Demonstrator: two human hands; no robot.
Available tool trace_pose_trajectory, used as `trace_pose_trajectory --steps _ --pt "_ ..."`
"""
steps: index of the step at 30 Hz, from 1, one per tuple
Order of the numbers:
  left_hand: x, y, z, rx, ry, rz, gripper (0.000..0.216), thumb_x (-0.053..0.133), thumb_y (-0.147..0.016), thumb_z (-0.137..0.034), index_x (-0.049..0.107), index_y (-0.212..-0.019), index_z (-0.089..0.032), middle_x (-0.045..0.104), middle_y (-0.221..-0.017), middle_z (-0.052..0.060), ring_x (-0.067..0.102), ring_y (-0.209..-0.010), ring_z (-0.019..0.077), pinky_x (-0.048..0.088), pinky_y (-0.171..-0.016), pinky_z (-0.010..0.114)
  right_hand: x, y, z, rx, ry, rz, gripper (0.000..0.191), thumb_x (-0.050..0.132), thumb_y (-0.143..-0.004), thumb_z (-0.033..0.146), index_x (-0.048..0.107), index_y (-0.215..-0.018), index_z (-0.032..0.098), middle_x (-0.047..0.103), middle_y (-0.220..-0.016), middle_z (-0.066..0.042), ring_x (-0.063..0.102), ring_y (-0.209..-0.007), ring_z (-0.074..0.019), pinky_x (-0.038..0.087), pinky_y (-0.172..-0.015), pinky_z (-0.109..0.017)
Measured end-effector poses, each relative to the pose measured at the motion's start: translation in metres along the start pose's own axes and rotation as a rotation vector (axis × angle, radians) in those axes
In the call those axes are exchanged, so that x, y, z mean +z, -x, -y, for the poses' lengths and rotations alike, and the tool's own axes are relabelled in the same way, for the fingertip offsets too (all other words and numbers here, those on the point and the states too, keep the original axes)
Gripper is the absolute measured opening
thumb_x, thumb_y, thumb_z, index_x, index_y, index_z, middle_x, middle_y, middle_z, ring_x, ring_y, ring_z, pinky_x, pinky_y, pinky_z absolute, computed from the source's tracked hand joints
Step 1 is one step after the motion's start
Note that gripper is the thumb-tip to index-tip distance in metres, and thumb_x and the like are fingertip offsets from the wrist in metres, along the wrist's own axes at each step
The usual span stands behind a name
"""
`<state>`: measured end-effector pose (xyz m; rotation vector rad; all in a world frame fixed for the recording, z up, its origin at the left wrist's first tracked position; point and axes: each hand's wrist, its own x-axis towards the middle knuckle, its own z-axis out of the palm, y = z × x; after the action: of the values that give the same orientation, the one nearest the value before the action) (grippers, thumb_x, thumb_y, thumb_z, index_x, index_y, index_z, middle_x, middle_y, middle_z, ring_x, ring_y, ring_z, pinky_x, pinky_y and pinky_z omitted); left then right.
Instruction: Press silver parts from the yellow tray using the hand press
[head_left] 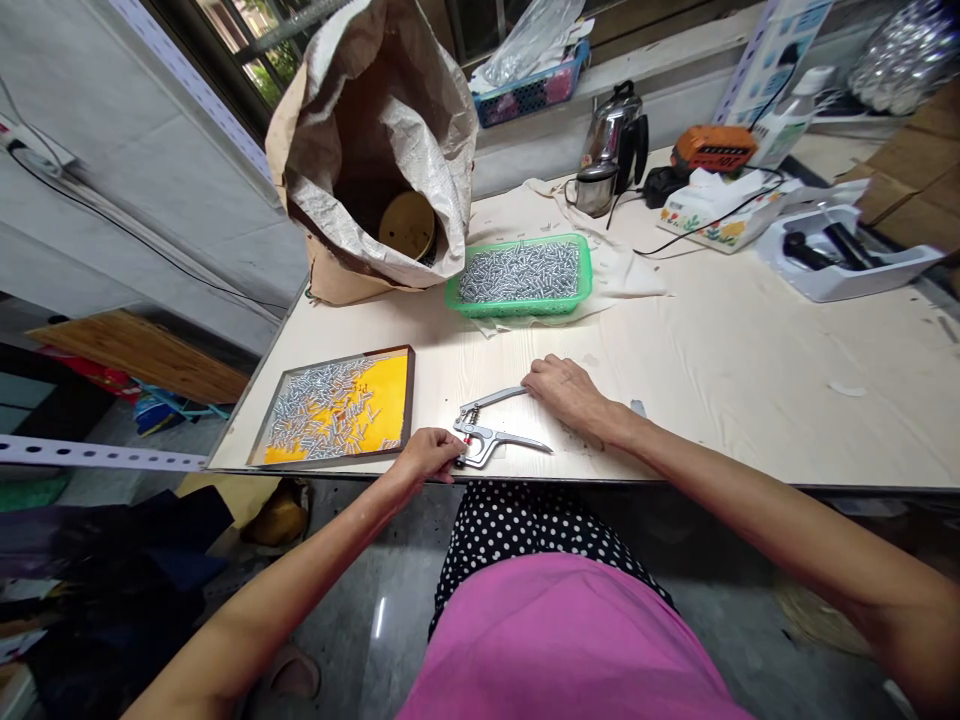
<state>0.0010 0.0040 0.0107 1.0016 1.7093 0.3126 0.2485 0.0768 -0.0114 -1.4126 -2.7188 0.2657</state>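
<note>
Silver hand pliers (pixel 491 435) with a coil spring between the arms, like snap-fastener pliers, lie near the table's front edge with their handles spread. My right hand (pixel 566 395) is closed around the end of the upper handle. At the jaw end, my left hand (pixel 431 455) has its fingers pinched together; a small red part shows beside the fingertips, and what they hold is too small to make out. To the left lies a shallow tray (pixel 411 400) with a yellow bottom, strewn with small silver screw-like pieces (pixel 322 400).
A green basket (pixel 519 305) full of similar silver pieces stands behind the pliers. Beside it leans a large open sack (pixel 442 140) with a round yellowish piece inside. Farther back are a metal kettle (pixel 611 130), an orange battery pack (pixel 712 148), a tissue box (pixel 709 215) and a white tray (pixel 840 280).
</note>
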Motion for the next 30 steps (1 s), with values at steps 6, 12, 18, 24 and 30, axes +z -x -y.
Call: trace_pose_trajectory --steps 6,12,18,24,30 --pt "-0.002 -0.002 0.006 0.012 -0.027 0.011 0.026 0.074 -0.075 -0.033 0.058 -0.066 -0.014 0.045 -0.043 -0.008 0.040 -0.037 0.0052 0.045 -0.041 0.018 0.000 0.022 0.015 -0.131 -0.078 0.004 0.082 0.066 -0.076 0.064 0.048 -0.136 0.011 0.056 -0.132 -0.020 0.049 -0.118 -0.0358 0.040 -0.094 -0.047" --pt "-0.003 -0.007 0.009 0.041 -0.087 0.018 0.032 0.071 -0.077 -0.041 0.057 -0.064 -0.015 0.043 -0.045 -0.008 0.041 -0.039 0.0065 0.045 -0.044 0.020 -0.001 0.029 0.026 -0.115 -0.061 0.010 0.072 0.064 -0.082 0.048 0.044 -0.138 0.008 0.060 -0.125 -0.018 0.052 -0.110 -0.0326 0.039 -0.093 -0.043" --pt "0.003 0.013 0.009 0.349 -0.490 -0.251 0.025 0.056 -0.090 -0.036 0.066 -0.084 -0.014 0.061 -0.070 0.002 0.059 -0.064 0.0156 0.051 -0.066 0.029 0.000 0.035 0.036 -0.105 -0.071 -0.009 0.060 0.058 -0.087 0.034 0.042 -0.139 0.011 0.063 -0.113 -0.016 0.054 -0.101 -0.0296 0.039 -0.086 -0.040" --pt "0.033 0.013 -0.006 0.975 -0.873 -0.129 0.063 0.071 -0.081 -0.044 0.048 -0.132 -0.017 0.051 -0.137 0.015 0.043 -0.130 0.0328 0.040 -0.104 0.048 0.017 0.042 0.039 -0.150 -0.143 -0.096 0.058 0.049 -0.091 0.025 0.032 -0.146 0.015 0.064 -0.109 -0.014 0.054 -0.099 -0.0279 0.041 -0.086 -0.041" --pt "0.047 -0.017 -0.031 0.956 -1.037 -0.020 0.051 0.062 -0.088 -0.032 0.044 -0.132 -0.011 0.055 -0.129 0.016 0.050 -0.120 0.0282 0.042 -0.100 0.042 0.018 0.043 0.033 -0.109 -0.160 -0.110 0.074 0.056 -0.089 0.034 0.023 -0.149 0.007 0.060 -0.119 -0.019 0.054 -0.104 -0.0290 0.042 -0.090 -0.043"
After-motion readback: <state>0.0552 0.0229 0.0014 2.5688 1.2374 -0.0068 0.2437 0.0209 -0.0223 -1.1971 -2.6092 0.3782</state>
